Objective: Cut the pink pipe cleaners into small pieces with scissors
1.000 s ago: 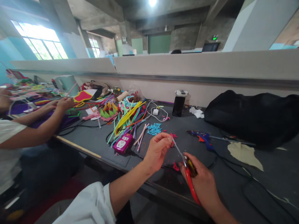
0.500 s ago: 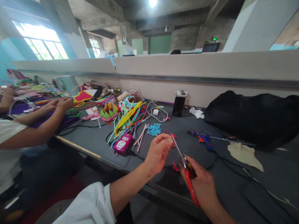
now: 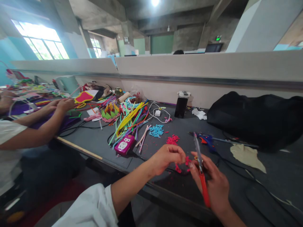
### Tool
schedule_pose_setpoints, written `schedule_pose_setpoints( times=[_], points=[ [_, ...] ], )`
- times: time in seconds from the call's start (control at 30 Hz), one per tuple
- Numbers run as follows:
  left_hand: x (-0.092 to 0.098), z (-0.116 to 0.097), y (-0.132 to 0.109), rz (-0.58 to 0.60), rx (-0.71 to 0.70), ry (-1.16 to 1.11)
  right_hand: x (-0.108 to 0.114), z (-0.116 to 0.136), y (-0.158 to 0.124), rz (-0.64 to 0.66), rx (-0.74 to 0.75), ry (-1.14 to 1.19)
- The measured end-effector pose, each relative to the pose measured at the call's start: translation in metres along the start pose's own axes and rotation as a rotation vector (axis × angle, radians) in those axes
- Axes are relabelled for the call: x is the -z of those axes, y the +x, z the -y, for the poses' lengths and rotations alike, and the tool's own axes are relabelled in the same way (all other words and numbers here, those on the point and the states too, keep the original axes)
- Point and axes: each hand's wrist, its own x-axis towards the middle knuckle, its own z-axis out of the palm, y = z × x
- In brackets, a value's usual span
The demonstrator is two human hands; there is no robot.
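My right hand (image 3: 214,181) is wrapped round a pair of scissors (image 3: 204,189) with red handles, the blades pointing up and away from me. To its left, my left hand (image 3: 167,159) is closed, thumb and fingertips together; whatever they pinch, if anything, is too small to make out. Just beyond that hand lies a pile of short red pieces (image 3: 172,139). More red scraps (image 3: 178,168) are close to its fingertips, between the two hands. A heap of short blue pieces (image 3: 156,130) sits farther back, beside a few pale pink strips (image 3: 143,138).
A purple power socket (image 3: 124,145) and a bundle of coloured fuzzy stems (image 3: 130,119) are on the left. At the back stands a dark tumbler (image 3: 181,105). A blue glue gun (image 3: 209,143), cables and a black bag (image 3: 255,119) lie right. Another person's hands (image 3: 60,105) work far left.
The scissors and my right hand have moved right, away from my left hand. My left hand has come down and nearer, so the red pile now shows behind it.
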Motion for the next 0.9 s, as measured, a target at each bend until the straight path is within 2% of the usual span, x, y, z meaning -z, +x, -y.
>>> schedule_pose_setpoints(
  times=[0.1, 0.23, 0.47, 0.57, 0.63, 0.8, 0.9],
  points=[
    [-0.001, 0.004, 0.001, 0.034, 0.083, 0.135, 0.004, 0.003, 0.0, -0.028, 0.062, -0.002],
    [0.0, 0.006, 0.003, 0.032, 0.137, 0.186, 0.004, 0.002, -0.001, 0.013, 0.112, 0.043],
    [0.004, 0.008, 0.005, 0.057, 0.141, 0.27, -0.001, -0.003, -0.002, 0.054, 0.111, 0.041],
    [0.004, 0.01, 0.003, 0.054, 0.107, 0.381, -0.002, -0.004, -0.003, 0.079, 0.076, 0.06],
    [0.002, 0.012, 0.002, 0.023, -0.013, 0.542, -0.002, -0.005, -0.003, 0.071, 0.051, 0.065],
    [-0.004, 0.016, 0.001, -0.051, -0.604, 1.174, -0.001, -0.003, 0.002, 0.044, -0.078, 0.085],
    [-0.006, 0.018, 0.001, -0.061, -0.762, 1.381, 0.0, 0.0, 0.005, 0.06, -0.108, 0.092]
  ],
)
